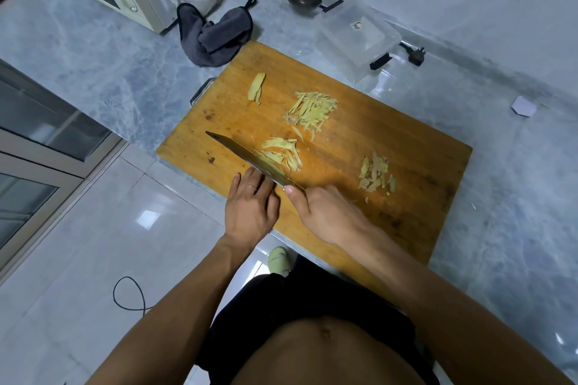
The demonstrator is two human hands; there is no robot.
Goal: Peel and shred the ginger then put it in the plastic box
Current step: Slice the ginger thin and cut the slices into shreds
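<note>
1. We stood at the wooden cutting board on the marble counter, with shredding as the step in hand.
2. Our right hand was closed around the handle of the cleaver, thumb laid along the top; the blade stood edge-down through the ginger slices near the front of the board.
3. Our left hand lay just beside the flat of the blade, fingers curled down; whether they pinned any ginger we could not tell, as the blade hid the tips.
4. A pile of finished ginger shreds lay behind the blade, near the board's middle.
5. One uncut ginger slice lay toward the far left corner, and the peelings lay apart at the right.
6. The plastic box stood open and empty just beyond the board's far edge.
7. We judged the task past halfway: the next move called for finishing the slices under the blade, shredding the spare slice, then gathering the shreds, not the peelings, into the box.
</note>
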